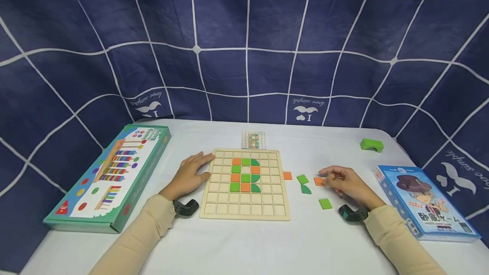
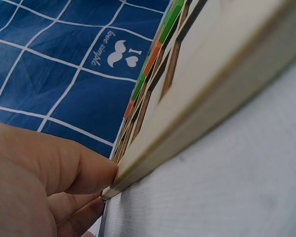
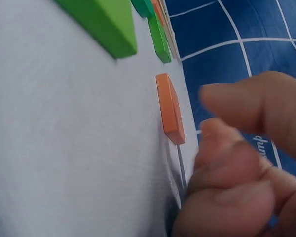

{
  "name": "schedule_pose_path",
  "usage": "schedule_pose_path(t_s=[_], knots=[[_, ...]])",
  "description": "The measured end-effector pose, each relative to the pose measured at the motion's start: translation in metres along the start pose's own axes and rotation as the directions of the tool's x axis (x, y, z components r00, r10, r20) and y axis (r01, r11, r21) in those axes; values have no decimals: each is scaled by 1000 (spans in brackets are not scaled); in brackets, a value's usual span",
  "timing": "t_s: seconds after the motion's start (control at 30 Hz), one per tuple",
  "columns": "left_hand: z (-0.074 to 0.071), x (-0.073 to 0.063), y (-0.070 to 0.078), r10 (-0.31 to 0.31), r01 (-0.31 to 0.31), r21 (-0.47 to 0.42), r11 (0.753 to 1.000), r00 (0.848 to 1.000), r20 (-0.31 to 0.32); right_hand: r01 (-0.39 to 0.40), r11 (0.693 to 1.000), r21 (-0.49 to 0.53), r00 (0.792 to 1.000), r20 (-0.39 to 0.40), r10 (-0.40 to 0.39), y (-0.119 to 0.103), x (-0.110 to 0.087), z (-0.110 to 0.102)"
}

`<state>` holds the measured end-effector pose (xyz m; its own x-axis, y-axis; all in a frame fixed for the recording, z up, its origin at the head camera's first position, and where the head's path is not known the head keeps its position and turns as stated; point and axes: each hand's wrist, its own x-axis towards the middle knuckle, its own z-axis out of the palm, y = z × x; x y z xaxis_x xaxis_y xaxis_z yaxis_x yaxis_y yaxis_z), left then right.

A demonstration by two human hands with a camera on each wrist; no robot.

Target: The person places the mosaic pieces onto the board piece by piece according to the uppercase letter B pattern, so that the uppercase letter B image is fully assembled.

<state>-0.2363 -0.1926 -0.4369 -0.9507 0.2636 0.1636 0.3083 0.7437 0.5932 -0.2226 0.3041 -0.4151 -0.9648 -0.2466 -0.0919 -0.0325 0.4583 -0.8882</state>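
Note:
My left hand (image 1: 189, 176) rests against the left edge of the wooden grid board (image 1: 244, 217), its thumb touching the rim in the left wrist view. Set in the board's middle cells are orange squares, green squares and dark green curved tiles (image 1: 255, 188). To the board's right, my right hand (image 1: 345, 183) hovers beside an orange square tile (image 1: 318, 180), fingers bent loosely. The right wrist view shows that orange tile (image 3: 170, 109) flat on the cloth, apart from the fingertips. Nearby lie another orange tile (image 1: 288, 176), green squares (image 1: 325, 203) and a dark green curved tile (image 1: 305, 189).
A small pattern card (image 1: 253, 140) lies behind the board. On the left is a large green-edged game box (image 1: 111, 177); on the right, a blue game box (image 1: 425, 203). A green arch block (image 1: 372, 144) stands at the back right, before a blue curtain (image 1: 267, 71).

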Motion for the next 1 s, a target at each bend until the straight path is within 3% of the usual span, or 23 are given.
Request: schedule_pose_path(t_s=[0.3,0.7,1.0], knots=[[0,1,1,5,-5,2,1000,1000,-1,23,999,-36,999,39,-22,4,-1,-4],[-1,1,2,7,-7,0,1000,1000,3,15,995,-103,1000,-23,-18,4,-3,0],[-2,0,0,12,-12,11,1000,1000,2,43,997,-57,998,-42,-45,4,-4,5]])
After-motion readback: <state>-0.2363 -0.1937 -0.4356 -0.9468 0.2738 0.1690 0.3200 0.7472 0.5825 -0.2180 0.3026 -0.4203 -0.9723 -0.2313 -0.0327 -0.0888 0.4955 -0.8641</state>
